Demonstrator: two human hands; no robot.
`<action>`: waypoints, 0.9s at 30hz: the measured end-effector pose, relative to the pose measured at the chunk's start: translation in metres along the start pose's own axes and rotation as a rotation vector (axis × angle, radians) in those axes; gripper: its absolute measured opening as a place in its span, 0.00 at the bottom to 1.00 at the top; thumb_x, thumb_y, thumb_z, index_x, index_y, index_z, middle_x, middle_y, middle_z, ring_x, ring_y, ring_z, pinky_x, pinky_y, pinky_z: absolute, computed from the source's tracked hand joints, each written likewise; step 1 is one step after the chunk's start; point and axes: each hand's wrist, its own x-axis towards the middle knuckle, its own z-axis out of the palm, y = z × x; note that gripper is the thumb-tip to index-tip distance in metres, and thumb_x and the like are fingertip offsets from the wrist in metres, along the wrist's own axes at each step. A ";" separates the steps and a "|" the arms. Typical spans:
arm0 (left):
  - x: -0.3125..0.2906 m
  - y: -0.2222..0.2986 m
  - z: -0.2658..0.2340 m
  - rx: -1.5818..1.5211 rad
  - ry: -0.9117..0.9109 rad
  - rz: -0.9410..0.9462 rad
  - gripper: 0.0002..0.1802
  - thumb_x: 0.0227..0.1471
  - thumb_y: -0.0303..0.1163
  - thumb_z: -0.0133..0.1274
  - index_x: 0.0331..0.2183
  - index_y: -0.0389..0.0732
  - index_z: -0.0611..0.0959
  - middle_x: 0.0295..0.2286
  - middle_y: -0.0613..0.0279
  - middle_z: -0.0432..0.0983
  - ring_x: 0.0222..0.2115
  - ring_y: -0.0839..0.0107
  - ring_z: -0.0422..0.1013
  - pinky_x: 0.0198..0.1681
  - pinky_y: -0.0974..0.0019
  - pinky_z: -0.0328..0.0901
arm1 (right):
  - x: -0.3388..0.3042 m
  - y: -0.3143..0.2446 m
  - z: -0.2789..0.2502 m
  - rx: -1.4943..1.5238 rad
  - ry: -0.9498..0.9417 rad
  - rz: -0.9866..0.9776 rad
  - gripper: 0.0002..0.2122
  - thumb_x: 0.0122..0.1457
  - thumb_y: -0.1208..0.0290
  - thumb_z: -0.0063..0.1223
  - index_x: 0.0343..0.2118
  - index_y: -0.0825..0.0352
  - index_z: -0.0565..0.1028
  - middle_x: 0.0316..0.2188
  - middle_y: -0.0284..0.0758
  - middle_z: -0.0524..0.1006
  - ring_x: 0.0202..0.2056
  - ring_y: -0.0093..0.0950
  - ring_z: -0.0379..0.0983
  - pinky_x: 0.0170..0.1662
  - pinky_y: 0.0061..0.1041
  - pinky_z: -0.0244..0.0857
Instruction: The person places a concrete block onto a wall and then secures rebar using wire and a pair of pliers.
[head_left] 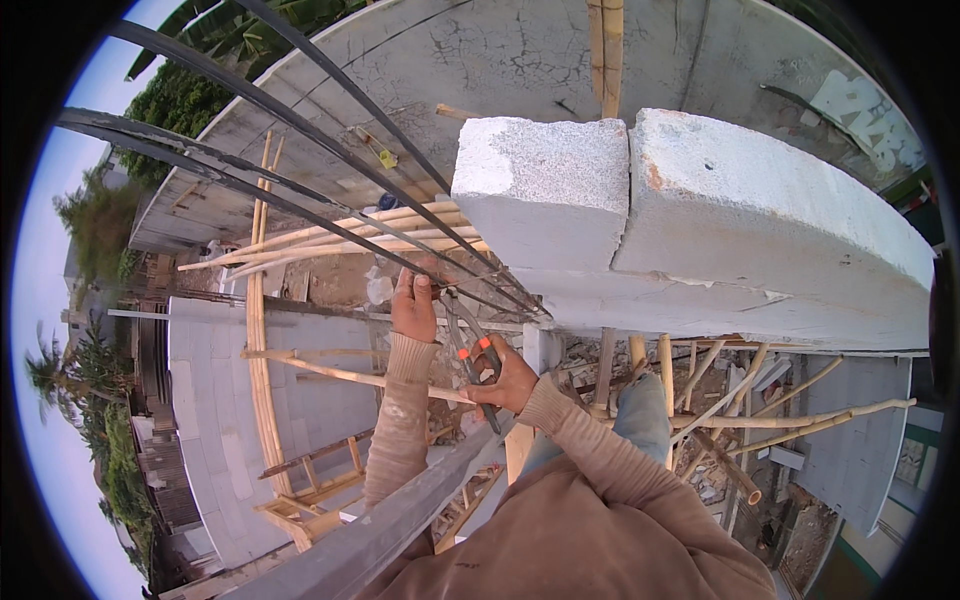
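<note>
Beside grainy white blocks [545, 215], the right grip [510, 380] holds pliers [463, 354]

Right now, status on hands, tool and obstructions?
Right hand closed on orange-marked pliers. Left hand raised beside rebar, grip unclear. Grey bar partly hides left sleeve.

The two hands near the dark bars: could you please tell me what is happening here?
A person wearing brown is working beside a pale block wall. The right hand grips a plier-like tool, its working end close to the left hand. The left hand is up at the long dark bars; whether its fingertips hold something small cannot be told.
</note>
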 end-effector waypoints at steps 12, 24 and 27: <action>0.005 -0.028 -0.002 0.125 -0.009 0.130 0.33 0.67 0.53 0.32 0.33 0.33 0.78 0.30 0.60 0.76 0.32 0.72 0.71 0.39 0.66 0.67 | -0.016 -0.010 0.026 -1.265 0.487 -0.050 0.29 0.49 0.73 0.56 0.55 0.71 0.62 0.36 0.45 0.74 0.34 0.44 0.77 0.36 0.42 0.73; -0.007 -0.016 -0.006 0.096 0.078 -0.004 0.29 0.67 0.53 0.35 0.40 0.33 0.76 0.31 0.61 0.75 0.32 0.71 0.71 0.39 0.67 0.66 | 0.020 0.077 -0.002 0.140 0.087 0.120 0.04 0.53 0.77 0.49 0.32 0.68 0.72 0.20 0.34 0.73 0.21 0.23 0.71 0.25 0.26 0.64; -0.026 -0.026 0.001 -0.055 0.258 -0.276 0.31 0.65 0.55 0.38 0.45 0.33 0.74 0.35 0.57 0.76 0.35 0.66 0.72 0.44 0.61 0.68 | 0.021 0.070 0.000 0.158 0.073 0.143 0.02 0.54 0.76 0.50 0.30 0.67 0.72 0.19 0.30 0.70 0.20 0.20 0.68 0.23 0.23 0.62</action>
